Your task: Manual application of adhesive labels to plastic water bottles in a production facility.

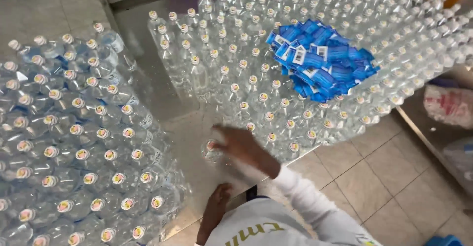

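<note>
Right hand (242, 146) reaches across the steel tabletop (148, 34), its grip closed around the cap end of a single clear bottle (213, 150) standing apart from the massed bottles (236, 63) beyond it. A heap of blue labels (322, 61) lies farther right. Left hand (217, 204) rests near the tabletop edge, apparently loosely curled; its grip cannot be told.

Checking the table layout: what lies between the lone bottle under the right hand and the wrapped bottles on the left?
Head view: only bare metal table between the lone bottle and the wrapped bottles.
</note>
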